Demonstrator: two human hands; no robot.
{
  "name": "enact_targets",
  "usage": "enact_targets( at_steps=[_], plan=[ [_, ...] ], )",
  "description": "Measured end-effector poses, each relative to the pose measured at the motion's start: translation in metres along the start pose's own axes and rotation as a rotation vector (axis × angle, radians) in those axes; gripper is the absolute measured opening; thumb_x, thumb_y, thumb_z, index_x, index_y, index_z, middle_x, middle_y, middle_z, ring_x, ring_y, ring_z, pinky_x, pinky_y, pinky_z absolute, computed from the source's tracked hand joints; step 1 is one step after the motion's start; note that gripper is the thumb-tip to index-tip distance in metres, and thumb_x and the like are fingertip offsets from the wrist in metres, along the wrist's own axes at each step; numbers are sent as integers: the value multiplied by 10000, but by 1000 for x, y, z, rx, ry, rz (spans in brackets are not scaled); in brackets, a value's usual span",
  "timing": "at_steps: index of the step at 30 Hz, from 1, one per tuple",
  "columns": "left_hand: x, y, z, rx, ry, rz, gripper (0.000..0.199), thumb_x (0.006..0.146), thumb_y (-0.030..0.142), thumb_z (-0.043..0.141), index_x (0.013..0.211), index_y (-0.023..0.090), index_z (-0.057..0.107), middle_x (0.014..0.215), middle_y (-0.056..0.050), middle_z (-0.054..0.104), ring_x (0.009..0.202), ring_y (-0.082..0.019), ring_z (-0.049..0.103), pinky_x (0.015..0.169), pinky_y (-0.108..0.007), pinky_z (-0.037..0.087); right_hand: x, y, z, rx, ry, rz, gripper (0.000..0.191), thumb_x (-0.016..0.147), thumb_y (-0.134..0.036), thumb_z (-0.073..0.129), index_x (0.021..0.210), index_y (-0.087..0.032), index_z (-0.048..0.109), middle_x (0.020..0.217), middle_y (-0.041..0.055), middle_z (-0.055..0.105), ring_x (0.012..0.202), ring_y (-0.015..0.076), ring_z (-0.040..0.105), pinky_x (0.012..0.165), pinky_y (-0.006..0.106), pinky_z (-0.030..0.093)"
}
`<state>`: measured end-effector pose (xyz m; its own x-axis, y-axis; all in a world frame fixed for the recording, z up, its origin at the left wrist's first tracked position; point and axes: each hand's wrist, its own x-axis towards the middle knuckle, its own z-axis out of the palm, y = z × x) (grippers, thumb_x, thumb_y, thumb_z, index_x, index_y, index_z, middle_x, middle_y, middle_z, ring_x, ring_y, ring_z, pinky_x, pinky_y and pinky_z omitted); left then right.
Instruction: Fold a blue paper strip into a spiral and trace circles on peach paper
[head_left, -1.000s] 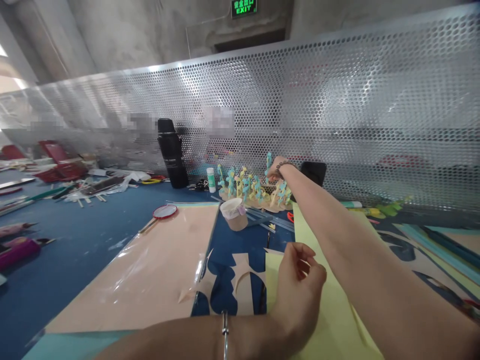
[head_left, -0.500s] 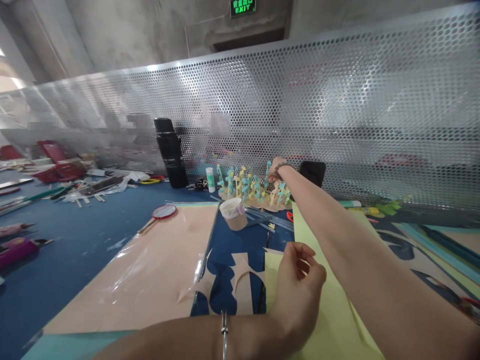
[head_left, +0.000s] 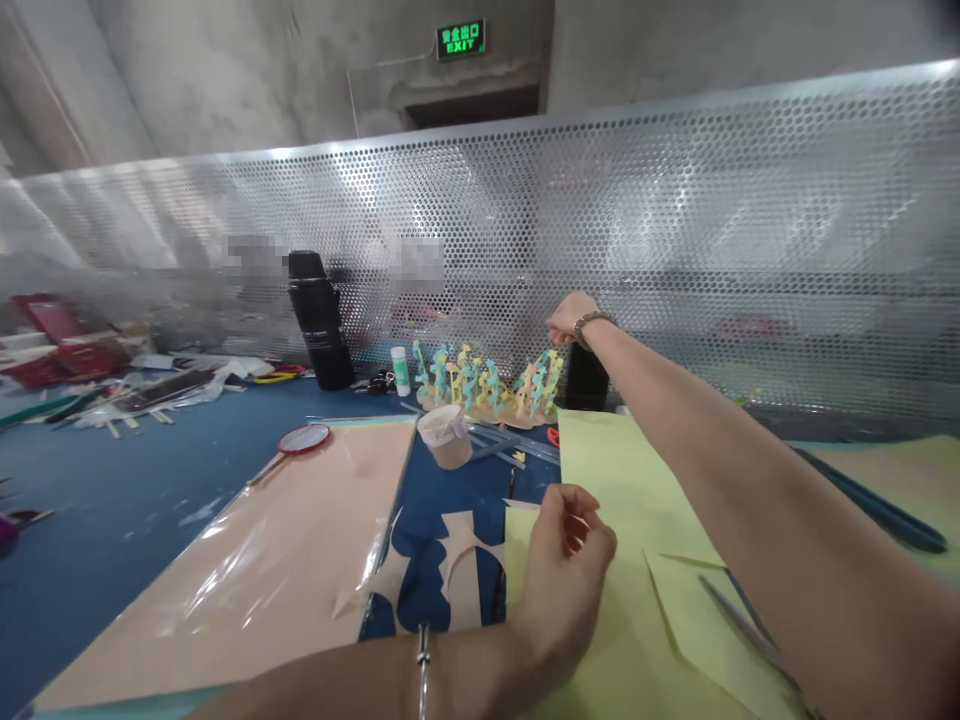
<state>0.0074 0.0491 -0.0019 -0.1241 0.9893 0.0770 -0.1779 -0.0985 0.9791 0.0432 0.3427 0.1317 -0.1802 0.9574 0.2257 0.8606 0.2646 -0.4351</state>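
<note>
My left hand [head_left: 574,565] rests on a pale yellow-green paper sheet [head_left: 600,650], its fingers loosely curled and nothing visible in them. My right hand [head_left: 574,318] reaches far forward, fingers closed, above the right end of a small paper model [head_left: 487,385]. That model has several blue, yellow and peach curled paper stalks standing on a peach base. Whatever the right fingers pinch is too small or hidden to make out. Between the model and my left hand stands a paper cup [head_left: 446,437]. Peach paper cut-outs [head_left: 459,570] lie left of my left hand.
Peach sheets in a clear sleeve [head_left: 315,560] lie at left, a magnifying glass [head_left: 304,440] on top. A black flask [head_left: 321,325] and a glue stick [head_left: 401,372] stand before the perforated metal screen [head_left: 450,200]. Scissors [head_left: 739,620] lie partly under my right forearm.
My right hand has moved rightward and up from among the paper stalks to above their right end. The view has shifted right. My left hand keeps its place on the paper.
</note>
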Motion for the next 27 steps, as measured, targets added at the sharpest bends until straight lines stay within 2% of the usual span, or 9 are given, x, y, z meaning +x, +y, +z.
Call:
enact_targets(
  at_steps=[4,7,17,27],
  plan=[
    [1,-1,2,-33,7,7,114,734,125,463,819,192,427,711,29,401,656,-116,374,633,-231,306,-9,16,-7,-104,-58,-20,279,896,-312,531,1115,-141,557,1076,72,596,884,173,608,745,359,525],
    [1,-2,1,-41,5,2,121,728,130,468,825,193,431,709,32,404,647,-115,376,621,-229,303,-10,17,-5,-207,-43,-101,281,895,-314,532,1121,-148,557,1097,73,590,914,182,601,767,372,517],
    [-1,-1,-2,11,-27,1,94,774,132,455,854,175,429,749,23,391,676,-115,350,629,-243,304,-17,-8,31,-638,24,-544,279,892,-303,535,1132,-162,561,1183,88,559,1034,214,559,874,436,466],
    [-1,-7,-3,-1,-9,-32,163,724,95,475,865,175,462,778,8,440,704,-124,395,637,-246,333,-1,-6,49,-934,80,-727,260,889,-302,539,1095,-148,577,1151,83,576,1041,218,556,886,445,451]
  ],
)
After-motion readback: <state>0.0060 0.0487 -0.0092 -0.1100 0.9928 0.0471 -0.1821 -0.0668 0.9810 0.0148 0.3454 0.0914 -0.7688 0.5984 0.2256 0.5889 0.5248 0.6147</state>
